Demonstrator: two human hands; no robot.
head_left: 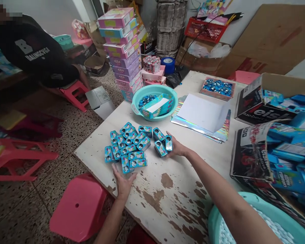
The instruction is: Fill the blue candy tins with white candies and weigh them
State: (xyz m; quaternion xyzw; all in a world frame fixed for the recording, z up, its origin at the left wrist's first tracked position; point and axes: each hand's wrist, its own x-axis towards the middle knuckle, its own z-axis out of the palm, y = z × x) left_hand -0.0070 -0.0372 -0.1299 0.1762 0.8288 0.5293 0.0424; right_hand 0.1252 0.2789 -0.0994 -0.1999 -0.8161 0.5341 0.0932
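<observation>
Table [173, 169], off-white, brown patches where the surface is worn. Cardboard sheet [274, 37] leaning at back right. Person in black shirt [38, 54], seated on a red stool [73, 96], far left. Box stack [125, 64], pink, purple and blue, standing tall behind the table's far corner. Two cartons [249, 152] [251, 112] at right, one nearer, one farther, both full of blue packaging. Pink stool [73, 206] on the floor by the near left edge. Pellet basin [213, 220], teal, bottom right, white pellets inside, right forearm passing over it. Far basin [152, 88], also teal, holds blue trays and small blue-silver pieces. White paper [200, 112] on top of shiny sheets [190, 125], right of far basin. Shallow box [216, 96] behind the paper, full of blue-silver pieces.

Right hand [176, 148] curved against the outer side of a trio of packs, touching the end one; can't tell if it grips. Left hand [124, 184] open, fingers spread, at the near side of the main bunch, close to the table edge; contact unclear. Packs [128, 149], blue with round windows, mid-table in front of far basin: main bunch left, trio [160, 148] just right of it.
</observation>
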